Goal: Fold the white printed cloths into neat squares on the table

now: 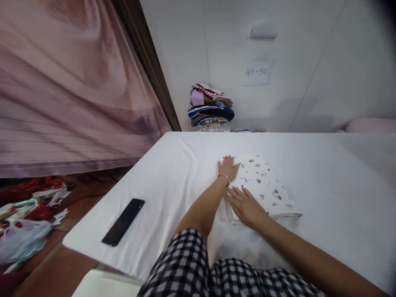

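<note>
A folded white cloth [258, 181] printed with small grey, green and dark motifs lies flat on the white-covered table [161, 177]. My left hand [228, 167], with a bracelet at the wrist, rests on the cloth's far left corner with its fingers spread. Nearer to me, my right hand [246, 206] presses flat on the cloth's near left part, fingers stretched out toward the left edge. Layered folds show along the near edge, and its near right corner sticks out in a thin point. Neither hand grips anything.
A black phone [123, 222] lies on the table's left side. Behind the far edge rises a stack of folded clothes [212, 108] against the wall. A pink curtain [77, 90] hangs at left, above plastic bags [24, 235] on the floor. A paper [257, 72] reads "45-50".
</note>
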